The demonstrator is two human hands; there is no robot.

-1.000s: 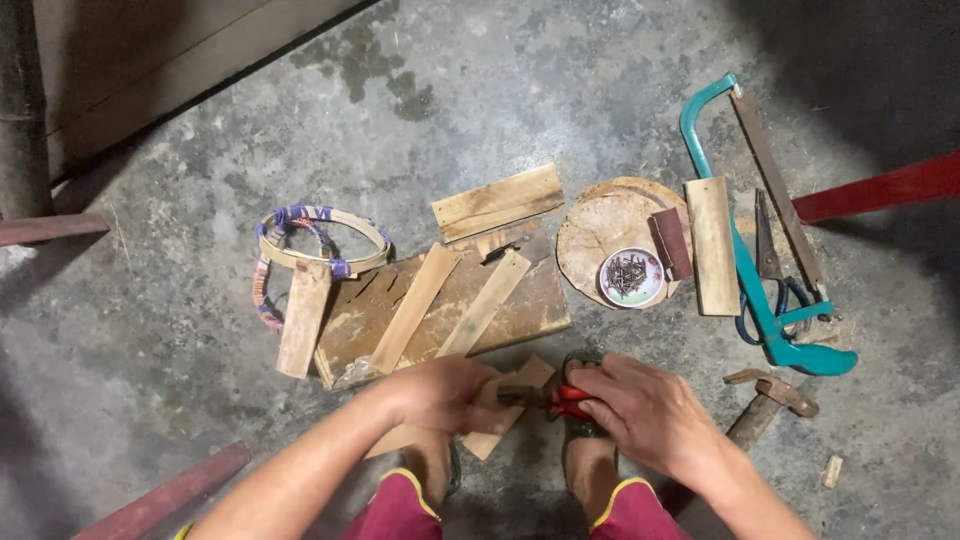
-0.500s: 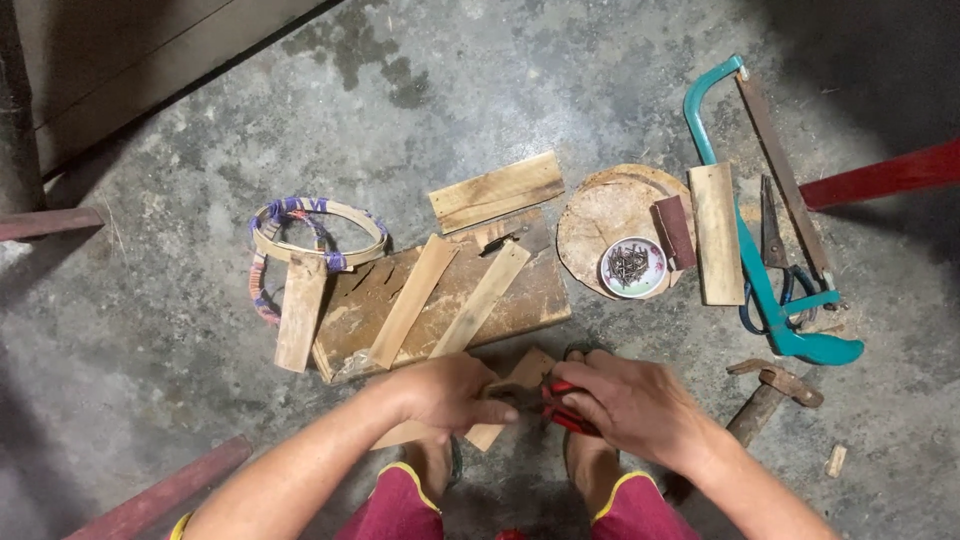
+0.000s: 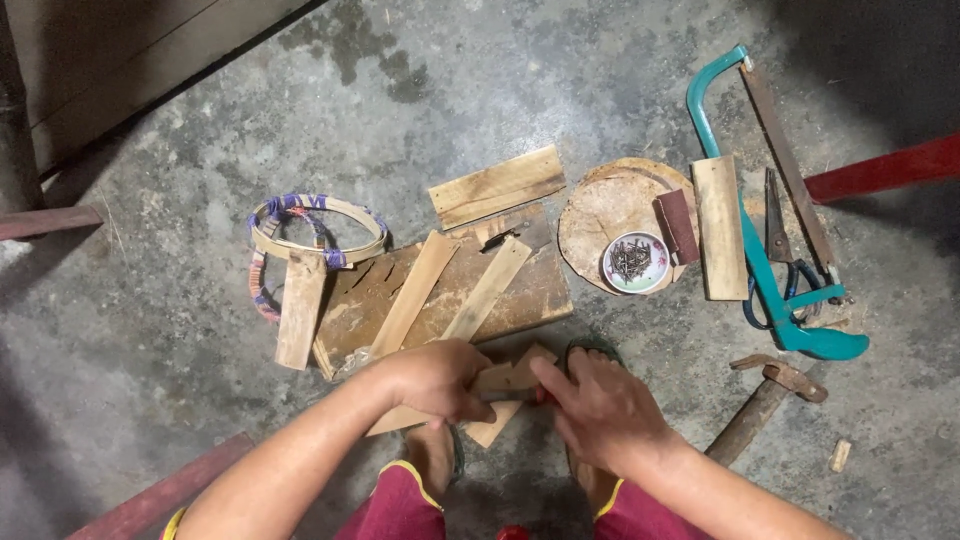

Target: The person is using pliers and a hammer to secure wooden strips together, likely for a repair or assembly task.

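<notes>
**Hands closing on the small wood piece, red tool now hidden**

Both hands have drawn closer together since the earlier frames; the red-handled tool that showed between them is now almost covered by the right hand (image 3: 600,410). I log the left hand (image 3: 435,378) as curled shut around a small wood piece (image 3: 510,385), fingers wrapped over its near end. How tightly the right hand is closed I cannot tell: its fingers point toward the piece and hide whatever lies under them. The piece sits low in the view, just in front of the big board (image 3: 450,300) on the concrete floor (image 3: 180,150), between the two sandalled feet.

Progress, as a judgement: several strips are already cut and laid on the board, two slats (image 3: 455,285) crossing it at a slant, one more strip (image 3: 300,308) beside the hoop (image 3: 310,235). The held piece looks still in work, not yet joined to anything.

Containers: one small bowl (image 3: 635,262) rests on the round wood slab (image 3: 615,215), holding a heap of dark nails. Saw (image 3: 760,270) and hammer (image 3: 765,400) lie apart to the right, untouched.
</notes>
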